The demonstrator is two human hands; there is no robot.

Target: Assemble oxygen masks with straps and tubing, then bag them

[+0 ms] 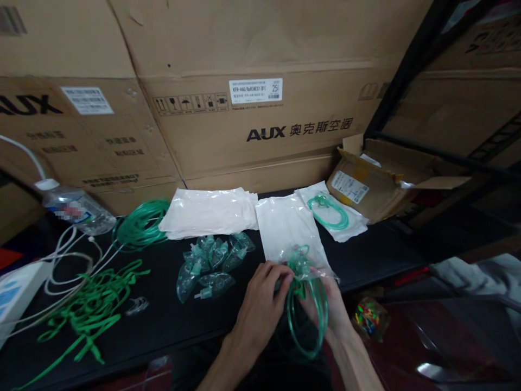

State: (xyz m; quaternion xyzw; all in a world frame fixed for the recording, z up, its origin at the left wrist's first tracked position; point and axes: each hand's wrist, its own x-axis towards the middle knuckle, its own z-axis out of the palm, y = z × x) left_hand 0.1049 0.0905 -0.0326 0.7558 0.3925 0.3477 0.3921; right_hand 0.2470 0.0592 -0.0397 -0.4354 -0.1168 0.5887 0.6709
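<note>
A clear green oxygen mask with coiled green tubing is partly inside the mouth of a white-and-clear pouch; the coil hangs out towards me. My left hand is closed at the pouch's left edge, thumb and fingers curled beside the mask. My right hand is closed around the mask and tubing from the right and below, partly hidden by the coil and the pouch film. Several loose clear masks lie to the left of my hands.
A stack of white pouches, a filled pouch, green tubing and green straps lie on the black table. A plastic bottle, an opened carton and large boxes stand behind.
</note>
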